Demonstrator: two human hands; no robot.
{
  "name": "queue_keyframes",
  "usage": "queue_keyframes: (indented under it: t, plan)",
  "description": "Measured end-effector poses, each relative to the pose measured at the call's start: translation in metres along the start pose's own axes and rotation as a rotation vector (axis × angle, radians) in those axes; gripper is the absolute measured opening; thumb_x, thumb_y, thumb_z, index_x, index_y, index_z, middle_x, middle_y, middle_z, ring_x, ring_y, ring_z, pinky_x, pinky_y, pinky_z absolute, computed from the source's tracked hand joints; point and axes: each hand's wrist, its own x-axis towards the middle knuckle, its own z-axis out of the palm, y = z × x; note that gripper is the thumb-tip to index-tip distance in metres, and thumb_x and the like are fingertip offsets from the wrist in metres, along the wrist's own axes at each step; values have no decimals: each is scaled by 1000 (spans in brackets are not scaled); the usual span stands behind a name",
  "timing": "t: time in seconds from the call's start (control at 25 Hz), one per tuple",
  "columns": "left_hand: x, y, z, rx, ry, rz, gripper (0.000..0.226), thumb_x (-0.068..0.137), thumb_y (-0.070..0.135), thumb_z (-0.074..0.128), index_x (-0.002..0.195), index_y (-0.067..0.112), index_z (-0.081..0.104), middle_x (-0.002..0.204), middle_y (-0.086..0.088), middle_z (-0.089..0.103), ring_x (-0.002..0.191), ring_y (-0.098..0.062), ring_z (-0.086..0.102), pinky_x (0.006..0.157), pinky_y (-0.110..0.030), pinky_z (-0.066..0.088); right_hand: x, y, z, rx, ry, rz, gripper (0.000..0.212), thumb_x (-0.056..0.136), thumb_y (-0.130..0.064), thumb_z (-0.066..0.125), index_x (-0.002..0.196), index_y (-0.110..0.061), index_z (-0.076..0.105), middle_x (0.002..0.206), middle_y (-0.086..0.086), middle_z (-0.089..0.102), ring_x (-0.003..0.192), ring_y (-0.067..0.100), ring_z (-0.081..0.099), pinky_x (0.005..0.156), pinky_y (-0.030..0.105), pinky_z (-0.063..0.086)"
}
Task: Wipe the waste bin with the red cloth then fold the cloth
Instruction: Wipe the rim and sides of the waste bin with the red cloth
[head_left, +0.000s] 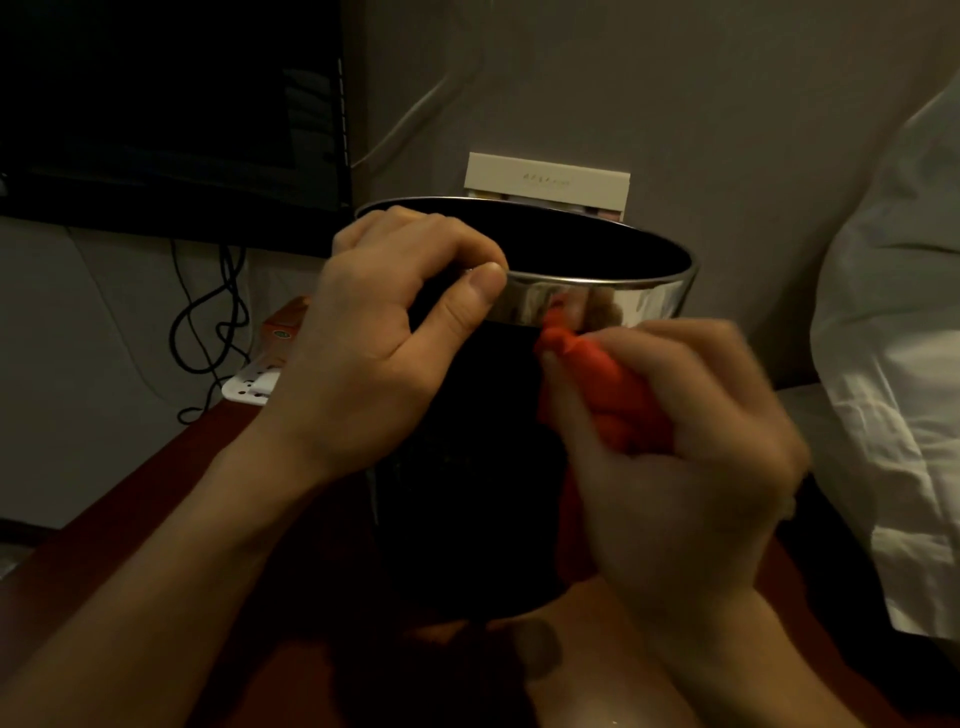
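A black waste bin (467, 467) with a shiny metal band round its top stands upright on a reddish-brown table (156, 519). My left hand (379, 332) grips the bin's rim on the left, fingers curled over the edge and thumb on the band. My right hand (685, 457) holds the bunched red cloth (608, 384) against the bin's front wall, just under the metal band. The hand is blurred. Most of the cloth is hidden inside my fist.
A dark screen (166, 104) stands at the back left with black cables (208, 322) hanging below it. A cream box (545, 182) sits behind the bin. An orange packet (285, 327) and a white power strip (249, 384) lie at the left. White bedding (893, 364) fills the right.
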Motion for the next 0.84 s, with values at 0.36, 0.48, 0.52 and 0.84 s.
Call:
queue_keyframes:
  t: [0.36,0.48,0.52,0.84]
  plan:
    - [-1,-1,1,-32,22,-10,15,94,23,49,92,19,63,90,15,58,92,3,50,91,-30,36,-3,-3,3,-14,-108,-49,16,90,-22,77,92,-6,76,92,2,61,82,8,55,78,5,38]
    - [0,1,2,-41,20,-9,12,94,20,50,91,19,62,89,14,58,92,-1,52,93,-33,37,15,7,-13,-45,-8,-2,22,92,-26,74,95,-4,74,95,-1,56,85,5,52,80,3,37]
    - [0,2,2,-43,22,-9,12,94,20,50,91,20,61,89,14,58,92,0,52,93,-34,37,15,8,-13,-42,11,15,22,92,-26,74,95,-4,74,95,-1,56,85,5,53,80,3,37]
    - [0,0,0,-48,6,-11,13,94,22,49,91,20,62,88,13,59,91,0,51,92,-32,37,12,10,-10,-68,-1,-13,22,92,-25,75,93,-3,74,93,0,56,84,6,50,79,4,36]
